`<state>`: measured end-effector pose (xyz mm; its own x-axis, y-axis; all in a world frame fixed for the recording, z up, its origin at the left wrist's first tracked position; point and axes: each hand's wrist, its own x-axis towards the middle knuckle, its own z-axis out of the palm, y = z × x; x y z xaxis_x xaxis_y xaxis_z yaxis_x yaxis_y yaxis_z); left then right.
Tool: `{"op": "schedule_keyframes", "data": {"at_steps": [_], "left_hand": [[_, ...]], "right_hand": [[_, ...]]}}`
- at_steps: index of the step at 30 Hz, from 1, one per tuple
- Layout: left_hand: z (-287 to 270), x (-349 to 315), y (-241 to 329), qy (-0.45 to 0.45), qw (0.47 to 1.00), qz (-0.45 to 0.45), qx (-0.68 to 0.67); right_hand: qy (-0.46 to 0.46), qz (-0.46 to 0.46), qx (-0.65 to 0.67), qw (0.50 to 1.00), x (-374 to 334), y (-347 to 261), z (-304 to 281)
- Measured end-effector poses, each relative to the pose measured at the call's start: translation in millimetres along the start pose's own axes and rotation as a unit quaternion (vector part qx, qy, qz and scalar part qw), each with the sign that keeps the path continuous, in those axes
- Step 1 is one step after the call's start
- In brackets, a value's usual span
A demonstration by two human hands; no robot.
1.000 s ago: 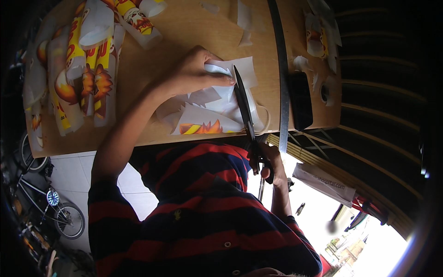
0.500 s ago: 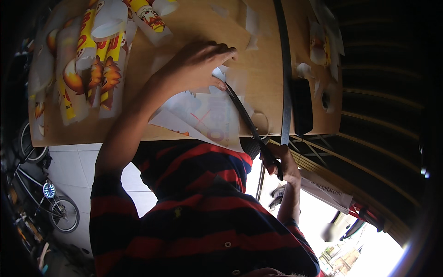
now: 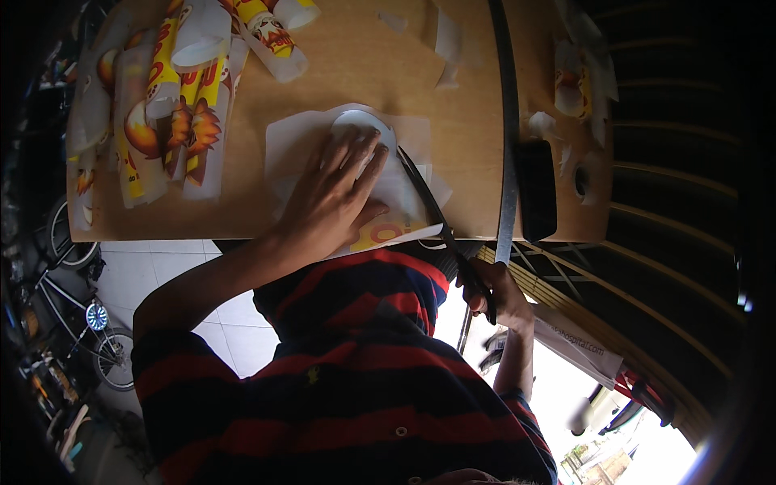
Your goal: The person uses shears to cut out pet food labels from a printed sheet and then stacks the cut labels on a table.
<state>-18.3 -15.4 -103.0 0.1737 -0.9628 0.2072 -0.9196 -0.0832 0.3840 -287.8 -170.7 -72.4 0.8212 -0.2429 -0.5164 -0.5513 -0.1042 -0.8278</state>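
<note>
My left hand [image 3: 333, 179] lies flat on a pale sheet with its fingers stretched out, the fingertips over a whitish round-edged piece [image 3: 360, 120]. Whether that piece is a separate disc or part of the sheet, I cannot tell. Several whitish, see-through sheets [image 3: 287, 137] lie under the hand. Near the table's front edge, one sheet shows a yellow and red print [image 3: 384, 233]. In my right hand [image 3: 499, 293] are long dark scissors [image 3: 428, 194], gripped by the handles. Their blades look closed, with the tip beside the right edge of the round piece.
Printed yellow, red and white rolled sheets [image 3: 166, 105] are heaped on the table's left [image 3: 242, 174]. A long metal ruler [image 3: 508, 121] runs along the right, beside a black oblong object [image 3: 537, 190] and paper scraps [image 3: 543, 125]. A bicycle [image 3: 97, 323] stands at the lower left.
My left hand has let go of the raised sheet and come down flat on it, nearer to me. The sheet has dropped onto the table. The scissors stay in my right hand.
</note>
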Motion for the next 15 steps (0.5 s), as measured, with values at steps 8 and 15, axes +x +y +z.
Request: {"op": "schedule_keyframes", "data": {"at_steps": [8,15], "left_hand": [[-7,15,-44,-0.152,0.973,0.134,-0.108],[-10,30,-45,-0.215,0.952,0.162,-0.148]], "right_hand": [[0.031,-0.034,-0.044,0.998,-18,6,16],[0.063,-0.015,-0.012,0.998,-20,11,46]]}}
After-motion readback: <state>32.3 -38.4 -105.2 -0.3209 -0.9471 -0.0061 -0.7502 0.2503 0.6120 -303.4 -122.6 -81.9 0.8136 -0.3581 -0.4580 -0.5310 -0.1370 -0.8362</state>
